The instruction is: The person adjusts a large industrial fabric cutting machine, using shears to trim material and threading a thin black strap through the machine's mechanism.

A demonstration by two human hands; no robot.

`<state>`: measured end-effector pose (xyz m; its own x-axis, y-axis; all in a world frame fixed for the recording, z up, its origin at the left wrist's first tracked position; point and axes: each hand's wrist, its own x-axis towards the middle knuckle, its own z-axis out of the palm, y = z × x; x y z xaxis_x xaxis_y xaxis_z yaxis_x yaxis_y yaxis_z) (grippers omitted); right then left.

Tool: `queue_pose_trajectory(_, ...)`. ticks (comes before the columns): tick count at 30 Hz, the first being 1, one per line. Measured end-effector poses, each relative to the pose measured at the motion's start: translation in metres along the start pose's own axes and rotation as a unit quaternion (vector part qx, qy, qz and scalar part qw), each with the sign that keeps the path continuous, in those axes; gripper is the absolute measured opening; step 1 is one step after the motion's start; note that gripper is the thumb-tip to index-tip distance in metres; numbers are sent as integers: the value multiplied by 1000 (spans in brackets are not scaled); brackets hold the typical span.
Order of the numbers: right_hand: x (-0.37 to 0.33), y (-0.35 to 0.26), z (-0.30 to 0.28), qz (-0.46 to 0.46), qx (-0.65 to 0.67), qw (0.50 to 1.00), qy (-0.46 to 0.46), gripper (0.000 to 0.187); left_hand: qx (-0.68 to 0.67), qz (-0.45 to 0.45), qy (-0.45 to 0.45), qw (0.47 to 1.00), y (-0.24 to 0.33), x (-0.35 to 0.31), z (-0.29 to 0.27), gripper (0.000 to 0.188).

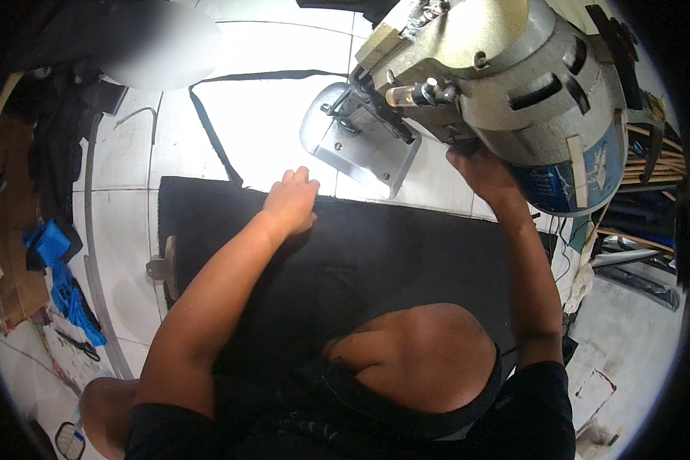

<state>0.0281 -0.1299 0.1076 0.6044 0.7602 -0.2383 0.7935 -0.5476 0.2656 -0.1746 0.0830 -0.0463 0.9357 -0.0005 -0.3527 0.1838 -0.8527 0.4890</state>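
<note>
Black cloth [406,253] covers the near part of a white tiled tabletop. My left hand [291,201] rests on its far edge, fingers stretched out and pointing away from me. At the right, an upright cloth cutting machine [506,115] with a big grey motor and a blue band stands on a shiny metal base plate [360,156], just beyond the cloth edge. My right hand [483,176] is closed at its handle, below the motor; the motor hides some of the fingers. A narrow black cloth strip [211,129] loops from the machine round to the cloth edge near my left hand.
A metal clamp [162,268] sits at the cloth's left edge. Farther left are dark cloth pieces [57,146], bunched blue cloth [67,287] and scissors [78,345]. Cables [566,253] hang by the machine, and stacked rolls [648,169] lie at the right.
</note>
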Motion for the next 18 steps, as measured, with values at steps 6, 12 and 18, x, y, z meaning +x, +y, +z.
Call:
queue_pose_trajectory(6, -7, -4, 1, -9, -126, 992, -21, 23, 33, -29, -82, 996, 5, 4, -2, 36)
queue_pose_trajectory(12, -24, -8, 9, 51, 26, 998, 20, 23, 22, 69, -17, 997, -7, -2, 5, 25)
queue_pose_trajectory(18, -41, 19, 80, -2, -41, 999, 31, 15, -46, 43, -61, 996, -9, -3, -2, 26)
